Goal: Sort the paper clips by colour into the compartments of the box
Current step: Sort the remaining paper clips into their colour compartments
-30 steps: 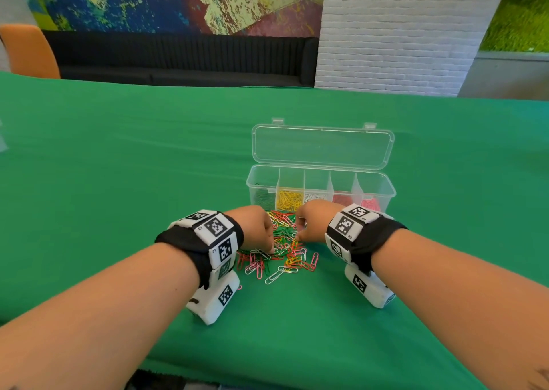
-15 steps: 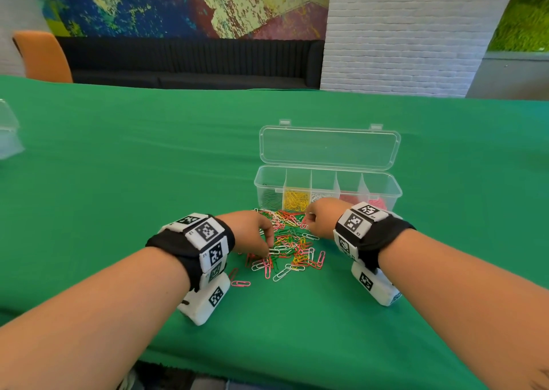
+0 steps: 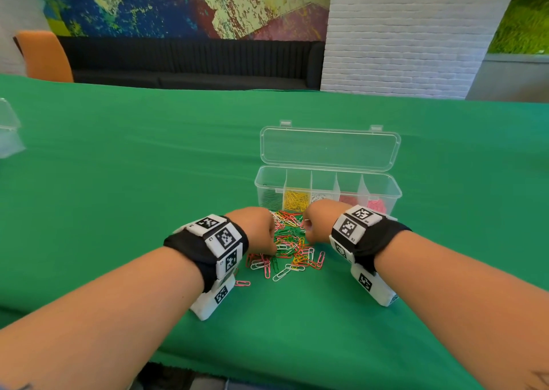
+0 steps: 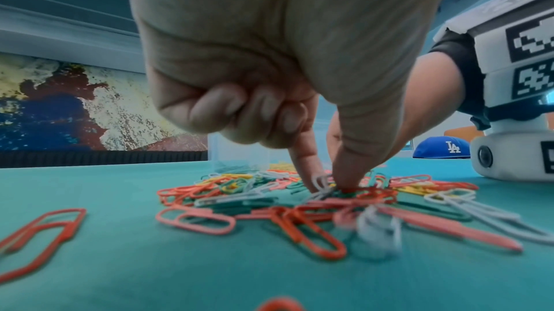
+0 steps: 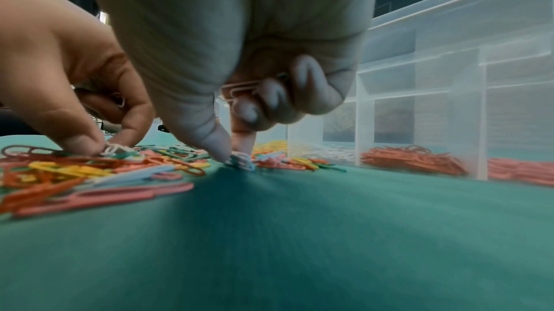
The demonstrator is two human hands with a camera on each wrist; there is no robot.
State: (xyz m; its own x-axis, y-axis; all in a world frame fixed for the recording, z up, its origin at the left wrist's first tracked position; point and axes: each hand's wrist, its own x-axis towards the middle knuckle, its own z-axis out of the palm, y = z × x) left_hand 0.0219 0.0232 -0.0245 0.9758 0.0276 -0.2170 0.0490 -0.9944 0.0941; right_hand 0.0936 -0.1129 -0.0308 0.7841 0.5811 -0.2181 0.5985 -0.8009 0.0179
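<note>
Both hands have edged forward over the heap since the earlier frames, the left one sliding in from the near-left edge toward its middle. Nearest the viewer, a few stray paper clips (image 3: 243,283) lie apart on the green desk (image 3: 118,181), then comes the mixed pile (image 3: 289,247), between the wrists and just short of the box (image 3: 326,187).

The left hand (image 3: 258,230) stands upright on its tips: index finger and thumb (image 4: 347,169) press down together on a white clip (image 4: 320,182) in the heap, the other fingers curled into the palm. The right hand (image 3: 319,220) does the same with another white clip (image 5: 239,158), while its curled fingers also trap at least one white clip (image 5: 239,87) against the palm.

Picking is the step in hand, seemingly whites. Each pinch must next lift its clip free of its tangled neighbours, then carry it to the middle compartment, where white clips already lie between the yellow and the red. Much of the pile is still unsorted.

Beyond, the box lid (image 3: 329,148) stands open.
</note>
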